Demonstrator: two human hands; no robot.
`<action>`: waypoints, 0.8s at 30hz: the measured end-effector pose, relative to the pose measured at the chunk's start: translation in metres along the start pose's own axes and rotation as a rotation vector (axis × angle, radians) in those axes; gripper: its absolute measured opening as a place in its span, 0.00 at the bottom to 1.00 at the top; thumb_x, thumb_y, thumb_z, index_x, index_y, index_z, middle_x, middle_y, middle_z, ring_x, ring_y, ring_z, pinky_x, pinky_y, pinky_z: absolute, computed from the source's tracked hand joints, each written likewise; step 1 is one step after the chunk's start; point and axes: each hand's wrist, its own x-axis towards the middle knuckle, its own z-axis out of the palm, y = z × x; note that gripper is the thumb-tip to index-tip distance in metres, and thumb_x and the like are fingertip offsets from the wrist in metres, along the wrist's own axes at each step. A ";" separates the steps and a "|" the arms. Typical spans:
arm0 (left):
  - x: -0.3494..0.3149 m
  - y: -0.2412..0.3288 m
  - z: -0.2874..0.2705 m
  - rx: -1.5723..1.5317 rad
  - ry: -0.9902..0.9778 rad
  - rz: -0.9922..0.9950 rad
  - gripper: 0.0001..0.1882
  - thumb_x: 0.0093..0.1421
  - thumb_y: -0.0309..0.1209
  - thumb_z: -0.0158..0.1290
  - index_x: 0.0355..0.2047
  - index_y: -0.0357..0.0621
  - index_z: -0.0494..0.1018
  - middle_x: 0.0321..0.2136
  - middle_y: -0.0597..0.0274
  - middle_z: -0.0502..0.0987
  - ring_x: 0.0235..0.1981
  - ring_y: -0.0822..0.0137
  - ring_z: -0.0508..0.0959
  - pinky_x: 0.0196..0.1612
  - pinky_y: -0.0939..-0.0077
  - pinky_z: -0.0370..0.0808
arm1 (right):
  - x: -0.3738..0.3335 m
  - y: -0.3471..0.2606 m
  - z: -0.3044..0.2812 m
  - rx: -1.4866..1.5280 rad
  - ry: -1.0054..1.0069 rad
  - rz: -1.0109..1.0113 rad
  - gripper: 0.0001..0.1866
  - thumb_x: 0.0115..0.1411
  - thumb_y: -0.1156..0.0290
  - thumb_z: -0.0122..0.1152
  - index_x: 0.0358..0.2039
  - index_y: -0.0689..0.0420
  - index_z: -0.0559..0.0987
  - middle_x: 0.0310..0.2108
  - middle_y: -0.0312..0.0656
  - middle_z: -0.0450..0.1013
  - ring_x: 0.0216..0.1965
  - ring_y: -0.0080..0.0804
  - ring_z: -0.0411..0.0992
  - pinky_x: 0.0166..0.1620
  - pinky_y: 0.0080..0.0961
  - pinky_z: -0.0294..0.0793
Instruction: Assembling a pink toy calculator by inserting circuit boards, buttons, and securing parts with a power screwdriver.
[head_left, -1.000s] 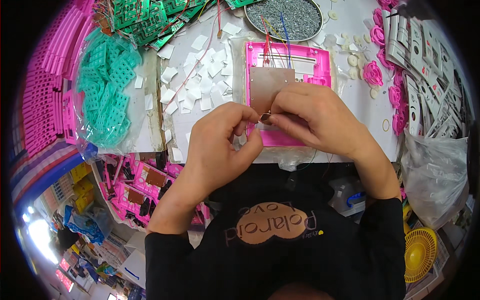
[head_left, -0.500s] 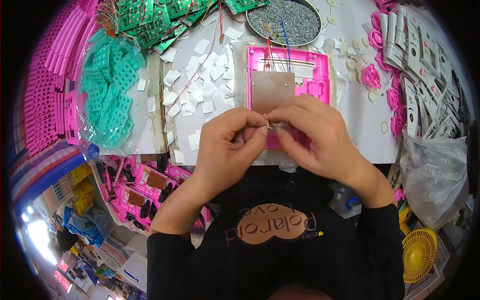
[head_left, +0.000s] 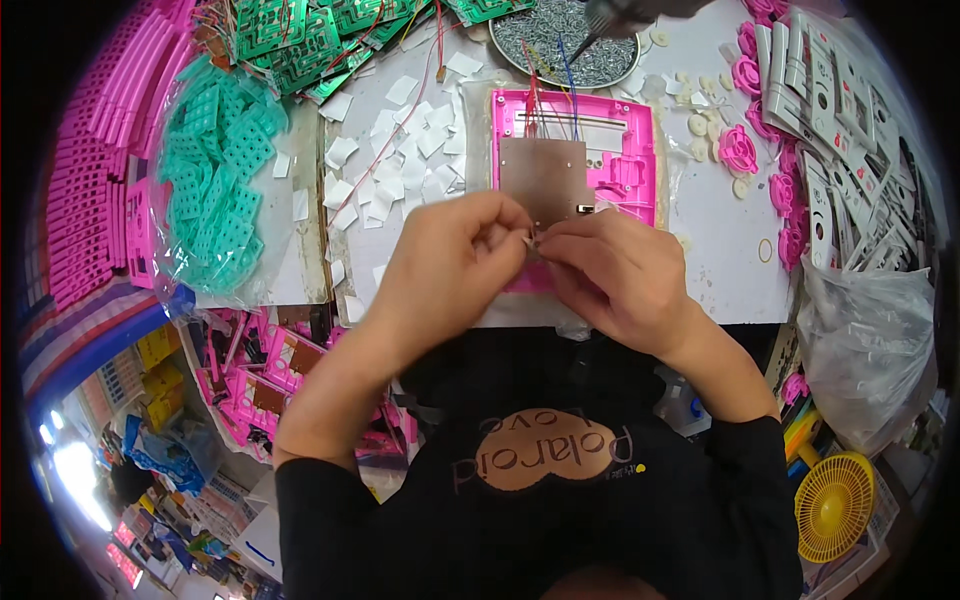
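The white worktable (head_left: 720, 250) fills the upper half of my view and it is crowded. At its far left I see stacked pink plastic strips (head_left: 85, 190), and next to them a clear bag of teal keypad mats (head_left: 215, 195). At the top there are green circuit boards (head_left: 300, 35) with thin wires, and a round tray of small screws (head_left: 560, 40). Grey and white faceplates (head_left: 815, 90) lie at the right, with pink round parts (head_left: 740, 150) near them. Many small white squares (head_left: 400, 160) are scattered between the bag and the middle.

In the middle lies the pink housing (head_left: 625, 150), open side up, with a brownish board (head_left: 545, 175) already seated inside and red and blue wires (head_left: 545, 95) going up from it. I judge the assembly about half done: the board is in, but no cover is on it and I see no screws in it.

My left hand (head_left: 455, 265) and my right hand (head_left: 615, 270) meet just over the near edge of the housing. The fingertips of both are pinched together on one tiny piece (head_left: 532, 240), too small for me to identify.
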 end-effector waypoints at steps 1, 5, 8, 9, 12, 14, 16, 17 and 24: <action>0.004 0.004 -0.005 -0.114 -0.076 -0.094 0.09 0.68 0.27 0.54 0.44 0.33 0.77 0.29 0.66 0.81 0.28 0.79 0.78 0.30 0.85 0.75 | 0.002 0.000 0.001 -0.011 -0.007 -0.053 0.17 0.46 0.83 0.72 0.38 0.60 0.81 0.37 0.45 0.80 0.31 0.40 0.80 0.30 0.27 0.78; 0.021 0.022 -0.024 -0.377 -0.333 -0.271 0.13 0.71 0.31 0.52 0.48 0.34 0.75 0.33 0.61 0.82 0.32 0.71 0.85 0.34 0.80 0.83 | 0.020 -0.013 -0.009 -0.060 -0.045 -0.095 0.19 0.44 0.80 0.74 0.38 0.61 0.80 0.38 0.44 0.79 0.33 0.41 0.79 0.31 0.30 0.79; 0.024 0.019 -0.026 -0.359 -0.338 -0.227 0.12 0.70 0.29 0.54 0.48 0.34 0.75 0.33 0.62 0.82 0.32 0.72 0.84 0.34 0.81 0.82 | 0.016 -0.004 -0.003 -0.053 0.004 -0.116 0.18 0.44 0.79 0.74 0.38 0.60 0.80 0.38 0.44 0.79 0.35 0.42 0.79 0.31 0.31 0.79; 0.025 0.019 -0.027 -0.352 -0.343 -0.219 0.11 0.69 0.28 0.54 0.48 0.34 0.75 0.33 0.62 0.82 0.32 0.72 0.84 0.34 0.81 0.82 | 0.022 -0.010 -0.007 -0.051 0.033 -0.127 0.18 0.44 0.79 0.75 0.38 0.60 0.80 0.39 0.44 0.79 0.35 0.42 0.78 0.31 0.31 0.78; 0.025 0.017 -0.029 -0.296 -0.330 -0.153 0.10 0.66 0.25 0.57 0.46 0.34 0.74 0.32 0.63 0.81 0.32 0.75 0.82 0.34 0.81 0.80 | 0.012 0.001 -0.006 -0.113 -0.065 -0.164 0.17 0.44 0.78 0.75 0.37 0.59 0.80 0.39 0.43 0.78 0.37 0.42 0.78 0.31 0.31 0.78; 0.025 0.017 -0.028 -0.144 -0.307 -0.054 0.11 0.64 0.24 0.59 0.45 0.34 0.74 0.31 0.63 0.81 0.32 0.73 0.81 0.35 0.79 0.79 | 0.017 -0.002 -0.006 -0.122 -0.106 -0.153 0.17 0.44 0.77 0.75 0.36 0.59 0.81 0.39 0.42 0.78 0.37 0.41 0.77 0.31 0.31 0.78; 0.025 0.022 -0.024 0.106 -0.259 0.085 0.11 0.61 0.23 0.60 0.43 0.36 0.73 0.30 0.61 0.81 0.31 0.70 0.81 0.36 0.76 0.77 | 0.026 -0.011 -0.010 -0.104 -0.090 -0.132 0.17 0.44 0.77 0.74 0.36 0.58 0.81 0.39 0.42 0.77 0.36 0.41 0.76 0.31 0.31 0.77; 0.024 0.022 -0.022 0.250 -0.203 0.232 0.12 0.59 0.22 0.60 0.43 0.36 0.73 0.29 0.60 0.80 0.31 0.65 0.81 0.36 0.73 0.77 | 0.028 -0.012 -0.010 -0.115 -0.093 -0.133 0.16 0.43 0.77 0.74 0.36 0.58 0.81 0.39 0.41 0.77 0.36 0.40 0.76 0.31 0.31 0.77; 0.020 -0.002 -0.008 0.603 0.028 0.651 0.12 0.53 0.21 0.60 0.37 0.40 0.71 0.29 0.53 0.76 0.33 0.48 0.78 0.36 0.59 0.74 | 0.027 -0.015 -0.003 -0.244 -0.148 -0.169 0.15 0.40 0.74 0.68 0.33 0.59 0.83 0.36 0.41 0.76 0.36 0.39 0.73 0.32 0.29 0.75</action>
